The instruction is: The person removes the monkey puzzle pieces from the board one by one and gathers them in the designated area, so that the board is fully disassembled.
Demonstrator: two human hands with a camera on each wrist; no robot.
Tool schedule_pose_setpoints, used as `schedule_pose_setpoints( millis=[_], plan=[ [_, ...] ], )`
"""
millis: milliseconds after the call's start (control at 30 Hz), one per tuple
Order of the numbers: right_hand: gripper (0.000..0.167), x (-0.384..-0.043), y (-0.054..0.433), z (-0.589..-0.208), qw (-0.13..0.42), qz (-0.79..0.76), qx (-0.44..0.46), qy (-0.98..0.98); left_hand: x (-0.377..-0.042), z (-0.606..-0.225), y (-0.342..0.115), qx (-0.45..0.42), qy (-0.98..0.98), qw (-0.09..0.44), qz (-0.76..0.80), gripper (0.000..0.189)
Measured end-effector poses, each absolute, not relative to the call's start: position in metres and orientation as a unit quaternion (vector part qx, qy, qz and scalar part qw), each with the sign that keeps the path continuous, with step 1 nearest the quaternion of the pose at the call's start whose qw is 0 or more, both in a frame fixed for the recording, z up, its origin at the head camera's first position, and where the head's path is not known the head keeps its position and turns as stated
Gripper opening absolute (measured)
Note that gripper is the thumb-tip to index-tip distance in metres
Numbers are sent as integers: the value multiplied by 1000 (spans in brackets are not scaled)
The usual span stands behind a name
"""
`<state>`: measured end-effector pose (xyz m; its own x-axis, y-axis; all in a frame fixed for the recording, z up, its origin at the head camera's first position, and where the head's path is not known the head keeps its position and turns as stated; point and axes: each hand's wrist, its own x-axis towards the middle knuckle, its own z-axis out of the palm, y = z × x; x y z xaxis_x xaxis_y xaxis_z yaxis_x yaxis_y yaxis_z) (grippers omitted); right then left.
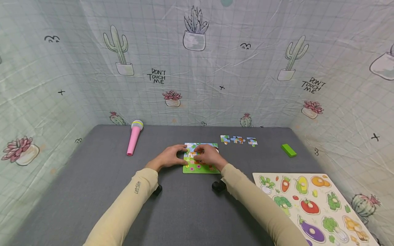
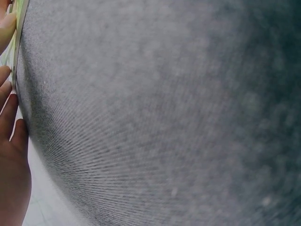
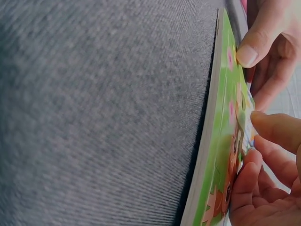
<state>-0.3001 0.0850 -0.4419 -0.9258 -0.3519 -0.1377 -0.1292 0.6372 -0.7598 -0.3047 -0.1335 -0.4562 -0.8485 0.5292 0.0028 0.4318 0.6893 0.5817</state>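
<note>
A small jigsaw puzzle board (image 1: 200, 170) with a green lower border and a colourful picture lies flat on the grey table. My left hand (image 1: 168, 157) rests at its left side, fingers fairly straight along the edge. In the right wrist view, the left thumb (image 3: 248, 55) presses on the board's face. Over the middle of the board, my right hand (image 1: 211, 156) has its thumb and fingers bent together, pinching what looks like a puzzle piece, mostly hidden by the fingers. Three loose puzzle pieces, among them a middle one (image 1: 237, 139), lie behind the board to the right.
A pink toy microphone (image 1: 133, 139) lies at the back left. To the right are a green block (image 1: 288, 150) and, nearer, a large vegetable peg board (image 1: 292, 196). Patterned cloth (image 1: 197, 75) hangs behind and on both sides of the table.
</note>
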Motion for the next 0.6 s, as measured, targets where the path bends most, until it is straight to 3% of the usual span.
schedule_pose_setpoints(
  millis=[600],
  plan=[
    [24,-297,83,-440,119,-415,-159,888,-305,-456,-134,271,916,78,287,57]
  ],
)
